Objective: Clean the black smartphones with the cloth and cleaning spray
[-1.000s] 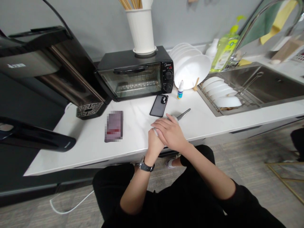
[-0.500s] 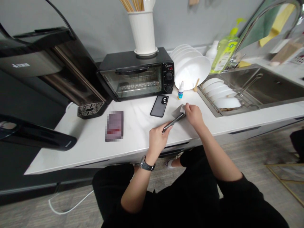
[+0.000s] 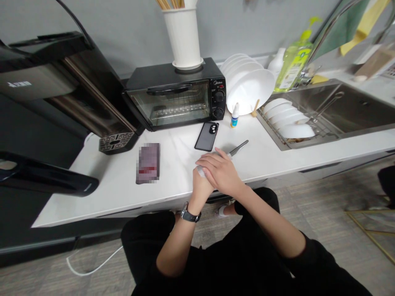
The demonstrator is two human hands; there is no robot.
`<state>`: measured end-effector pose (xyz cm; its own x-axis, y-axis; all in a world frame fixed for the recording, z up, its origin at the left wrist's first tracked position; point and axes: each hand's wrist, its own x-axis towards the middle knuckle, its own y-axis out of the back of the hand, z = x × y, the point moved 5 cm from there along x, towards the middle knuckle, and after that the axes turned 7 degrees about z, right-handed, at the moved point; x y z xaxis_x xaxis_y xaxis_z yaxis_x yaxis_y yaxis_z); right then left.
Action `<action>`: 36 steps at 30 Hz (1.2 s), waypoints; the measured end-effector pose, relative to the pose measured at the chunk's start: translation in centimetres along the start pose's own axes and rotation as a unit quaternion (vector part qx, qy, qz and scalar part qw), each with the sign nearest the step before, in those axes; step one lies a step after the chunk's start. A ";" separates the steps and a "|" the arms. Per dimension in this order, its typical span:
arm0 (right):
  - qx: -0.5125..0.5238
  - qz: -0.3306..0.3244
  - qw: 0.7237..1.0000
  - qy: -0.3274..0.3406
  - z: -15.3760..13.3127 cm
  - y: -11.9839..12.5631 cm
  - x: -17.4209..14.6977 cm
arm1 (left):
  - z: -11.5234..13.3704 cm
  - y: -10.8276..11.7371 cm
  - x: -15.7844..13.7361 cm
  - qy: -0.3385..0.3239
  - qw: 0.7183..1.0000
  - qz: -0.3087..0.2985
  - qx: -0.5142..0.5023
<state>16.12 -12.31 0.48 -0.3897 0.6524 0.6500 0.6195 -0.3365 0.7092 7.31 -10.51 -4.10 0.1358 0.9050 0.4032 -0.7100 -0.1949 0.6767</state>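
Just nearside of phone case (image 3: 206,137), left hand (image 3: 202,183) grips slim device (image 3: 239,147), right hand (image 3: 221,170) clamps cloth (image 3: 200,170); hard rubbing could jerk it loose.

Versus half a second ago: bare right hand (image 3: 221,170) shifted from far end of slim, dark, flat object (image 3: 239,147) to over bare left hand (image 3: 202,186). Thin light-grey cloth (image 3: 200,171) moved likewise; object's far end now exposed.

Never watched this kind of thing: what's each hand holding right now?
Left hand: holding a slim dark item, mostly hidden.
Right hand: curled over it, holding grey cloth.
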 end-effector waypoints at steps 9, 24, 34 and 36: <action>-0.101 0.068 0.979 -0.161 8.4 2.8 -0.5 | 1.2 0.9 0.3 0.018 0.998 -0.017 -0.059; -0.069 0.051 0.989 -0.118 2.1 1.4 0.5 | 0.3 0.5 0.4 0.029 0.999 -0.016 0.001; -0.029 0.066 0.996 -0.061 4.0 1.4 -1.1 | 0.6 0.7 0.3 0.045 0.999 -0.016 0.013; -0.072 0.078 0.986 -0.131 6.5 2.4 -0.9 | 1.1 0.8 0.4 0.031 0.999 -0.014 -0.037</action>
<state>22.37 -9.29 -0.18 -0.0966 0.7324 0.6740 0.5476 -0.5263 0.6504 7.51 -10.75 -2.75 0.1151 0.9315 0.3451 -0.7557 -0.1434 0.6390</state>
